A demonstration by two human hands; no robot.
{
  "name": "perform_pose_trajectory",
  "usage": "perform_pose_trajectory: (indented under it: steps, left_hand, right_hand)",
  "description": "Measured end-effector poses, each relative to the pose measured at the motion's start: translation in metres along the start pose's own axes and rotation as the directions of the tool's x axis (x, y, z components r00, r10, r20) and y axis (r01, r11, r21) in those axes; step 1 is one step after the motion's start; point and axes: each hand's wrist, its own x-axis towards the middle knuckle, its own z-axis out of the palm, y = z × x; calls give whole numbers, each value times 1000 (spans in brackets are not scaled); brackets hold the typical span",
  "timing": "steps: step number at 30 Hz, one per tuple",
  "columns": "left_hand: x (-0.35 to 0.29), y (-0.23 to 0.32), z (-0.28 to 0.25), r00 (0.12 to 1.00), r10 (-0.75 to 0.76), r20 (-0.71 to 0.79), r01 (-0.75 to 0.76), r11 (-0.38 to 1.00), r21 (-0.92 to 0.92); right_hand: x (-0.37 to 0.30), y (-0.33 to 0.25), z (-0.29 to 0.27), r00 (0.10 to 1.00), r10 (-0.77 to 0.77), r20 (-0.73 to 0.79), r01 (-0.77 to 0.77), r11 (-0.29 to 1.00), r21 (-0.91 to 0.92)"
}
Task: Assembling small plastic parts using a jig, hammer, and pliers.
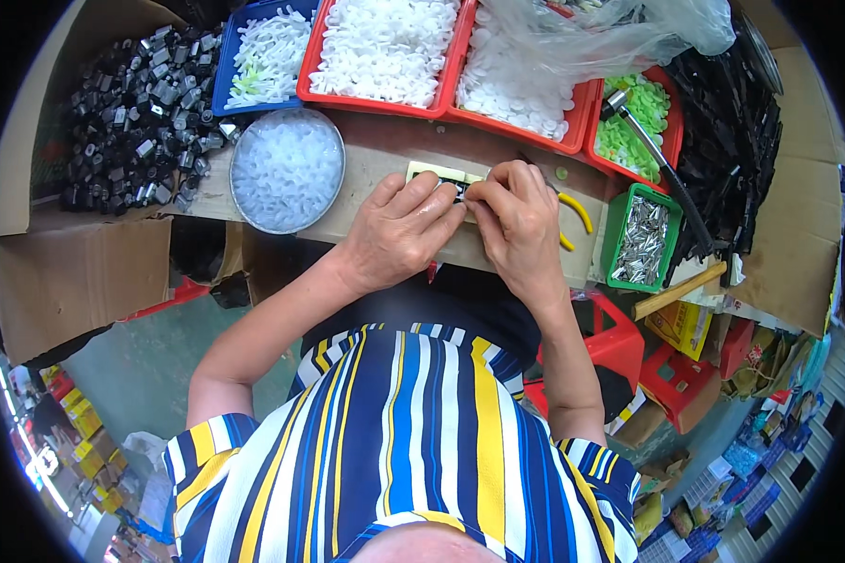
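Observation:
On the bench just in front of me lies a cream-coloured block (423,170) with a small black part (459,186) set against it. My left hand (396,231) bends its closed fingers over the block's near side, the tips at the black part. From the other side my right hand (516,218) pinches at the same spot, thumb and index finger together. Whatever that pinch holds is hidden by the fingers. Beside the right hand rest pliers with yellow handles (577,214), their jaws partly covered by it.
Left of my hands stands a round bowl (238,178) of translucent plastic pieces, and black caps (150,113) heap beyond it. Red trays (376,101) of white and green pieces line the back. At right are a green tray (614,246) of metal pieces, a hammer (671,174) and black strips (737,141).

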Motion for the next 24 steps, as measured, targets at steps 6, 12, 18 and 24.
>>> perform_pose_trajectory:
  steps: [6,12,18,24]
  left_hand:
    - [4,4,-1,1000,-23,17,23,1000,5]
    - [4,3,-2,991,-133,-8,131,982,-136]
    - [-7,2,-9,983,-175,-63,166,977,-136]
    - [-8,0,-9,986,-161,-47,154,980,-127]
  right_hand:
    - [2,3,-5,998,-43,41,44,999,-20]
    - [3,3,-6,999,-40,-18,41,998,53]
    - [17,-5,-7,997,-54,48,55,998,-18]
    - [29,-11,-10,983,-72,170,97,985,-141]
